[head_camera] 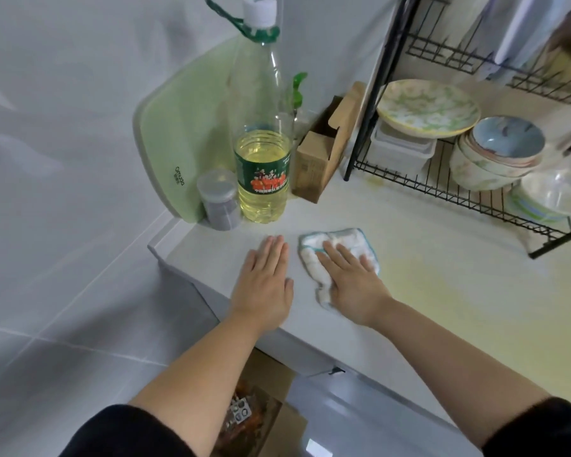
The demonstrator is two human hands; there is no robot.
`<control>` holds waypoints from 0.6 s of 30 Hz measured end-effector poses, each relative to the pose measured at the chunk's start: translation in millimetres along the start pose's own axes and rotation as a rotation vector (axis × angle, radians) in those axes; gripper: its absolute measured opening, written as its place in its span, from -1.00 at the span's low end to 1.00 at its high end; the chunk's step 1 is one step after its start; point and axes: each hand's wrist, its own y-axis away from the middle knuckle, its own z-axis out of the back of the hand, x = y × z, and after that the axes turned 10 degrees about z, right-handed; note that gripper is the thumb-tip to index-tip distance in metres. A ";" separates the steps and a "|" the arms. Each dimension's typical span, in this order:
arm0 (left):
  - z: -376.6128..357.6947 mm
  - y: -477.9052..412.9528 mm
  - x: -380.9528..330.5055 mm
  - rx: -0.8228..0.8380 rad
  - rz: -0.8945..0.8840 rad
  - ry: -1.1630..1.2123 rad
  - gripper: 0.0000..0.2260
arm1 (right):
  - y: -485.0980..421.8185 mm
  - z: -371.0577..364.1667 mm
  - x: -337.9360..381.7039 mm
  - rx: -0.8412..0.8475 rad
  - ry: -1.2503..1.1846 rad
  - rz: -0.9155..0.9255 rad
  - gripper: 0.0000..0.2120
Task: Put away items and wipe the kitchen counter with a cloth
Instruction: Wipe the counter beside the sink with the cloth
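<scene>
A white cloth with a teal edge (350, 240) lies crumpled on the pale counter (442, 291). My right hand (351, 283) presses flat on it with straight fingers. My left hand (264, 285) rests flat on the bare counter just left of the cloth, fingers straight and together, holding nothing. A tall oil bottle (262, 153) with a white cap stands behind the hands. Beside the bottle, to its left, sits a small lidded jar of dark grains (219, 201).
A green cutting board (185, 127) leans on the wall at the counter's left end. A brown cardboard box (323, 153) stands by a black wire rack (442, 189) holding a plate (427, 107), stacked bowls (498, 153) and containers. The counter edge drops off at left and front.
</scene>
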 end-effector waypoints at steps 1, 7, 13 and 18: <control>0.7 -0.5 0.0 -0.017 -0.016 -0.004 -0.38 | -5.9 1.7 -4.9 0.005 0.011 -0.010 -0.35; 1.9 -4.8 2.8 -0.007 -0.134 -0.080 -0.43 | -85.8 20.4 -26.8 -0.097 -0.106 -0.331 -0.32; 0.3 -6.6 3.9 -0.002 -0.147 -0.087 -0.43 | -34.2 0.0 0.6 -0.158 -0.037 -0.185 -0.47; -1.3 -8.2 4.3 -0.020 -0.191 -0.089 -0.45 | -57.8 21.9 -57.0 -0.131 -0.040 -0.282 -0.47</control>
